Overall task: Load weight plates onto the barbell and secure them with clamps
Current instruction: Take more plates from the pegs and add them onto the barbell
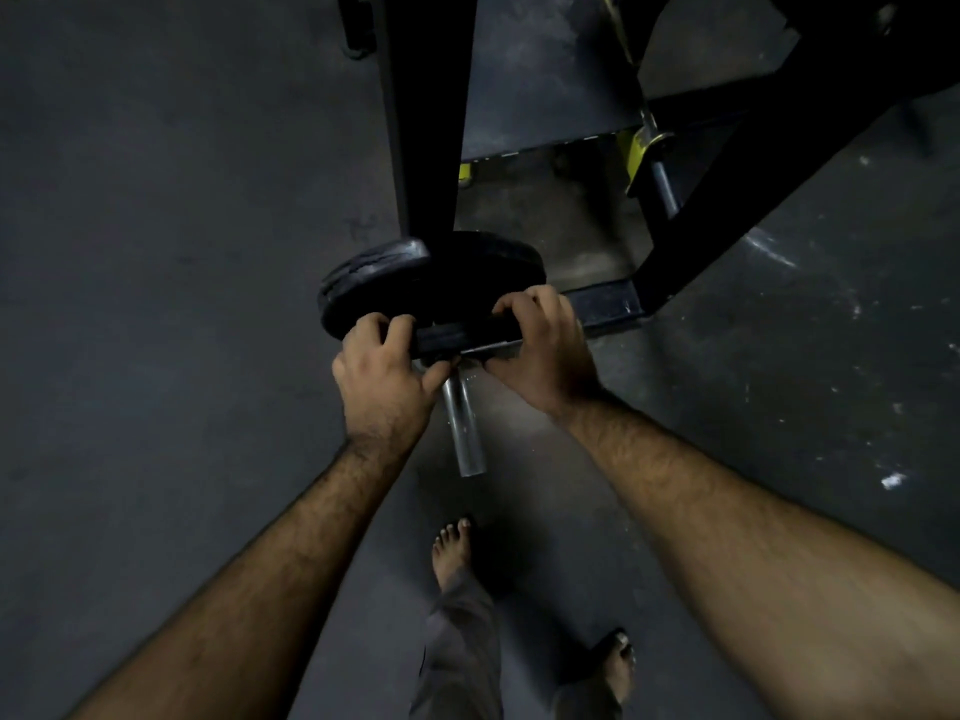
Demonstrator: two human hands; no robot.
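A black weight plate (457, 332) sits on the steel barbell sleeve (463, 428), whose bare end sticks out toward me. My left hand (382, 379) grips the plate's left edge. My right hand (545, 350) grips its right edge, fingers curled over the rim. A larger black plate (395, 280) sits on the sleeve just behind it. No clamp is visible.
A black rack upright (426, 122) rises directly behind the plates, and a slanted black beam (753, 163) runs to the right. A yellow bracket with a steel peg (654, 158) is behind. Dark rubber floor all around; my bare feet (452, 553) stand below the sleeve.
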